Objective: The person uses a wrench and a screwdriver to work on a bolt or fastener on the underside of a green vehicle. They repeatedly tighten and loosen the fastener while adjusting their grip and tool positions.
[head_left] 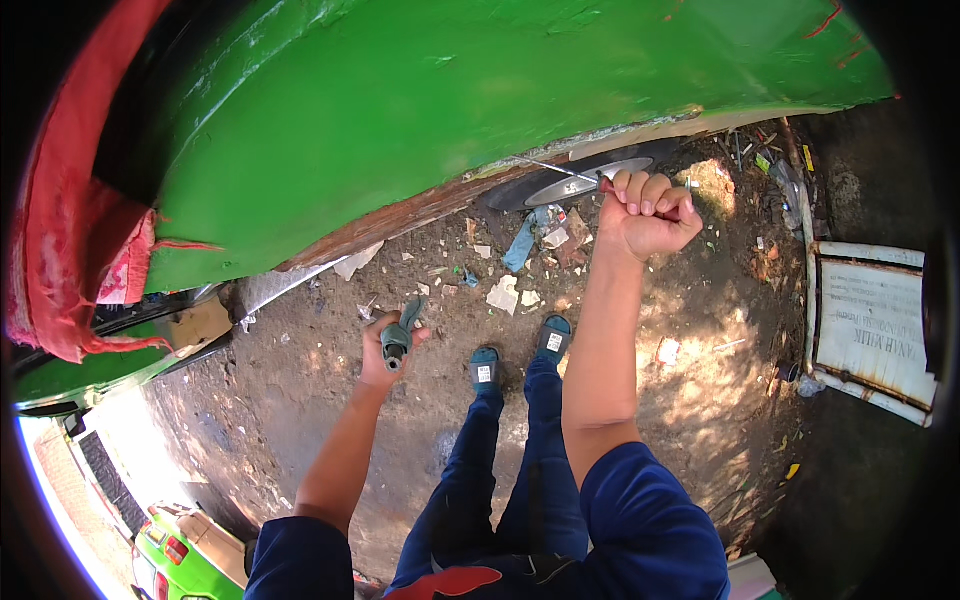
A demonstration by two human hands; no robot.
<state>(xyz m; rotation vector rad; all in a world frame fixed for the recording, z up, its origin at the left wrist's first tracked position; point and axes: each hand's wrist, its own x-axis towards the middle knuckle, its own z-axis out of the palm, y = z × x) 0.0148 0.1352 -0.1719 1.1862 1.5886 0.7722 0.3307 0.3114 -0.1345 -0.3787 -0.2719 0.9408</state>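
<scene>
My right hand (pixel 652 215) is closed around the handle of a screwdriver (pixel 560 170); a bit of its reddish handle shows beside the thumb side. The thin metal shaft points left to the lower edge of the large green vehicle body panel (pixel 420 110), where the paint is broken and rough. I cannot tell whether the tip touches the edge. Lower and to the left, my left hand (pixel 378 350) grips a grey-green hand tool (pixel 400 338) with a round, hollow-looking dark end toward me. Its exact kind is not clear. This tool hangs apart from the panel.
A wheel (pixel 585 182) shows beneath the panel. Paint flakes and scraps (pixel 503 295) litter the dirt ground (pixel 690 350) by my sandals. Red cloth (pixel 60 220) hangs at the left. A rusty-framed white sign (pixel 872 320) lies at the right. Another green vehicle (pixel 190 555) stands lower left.
</scene>
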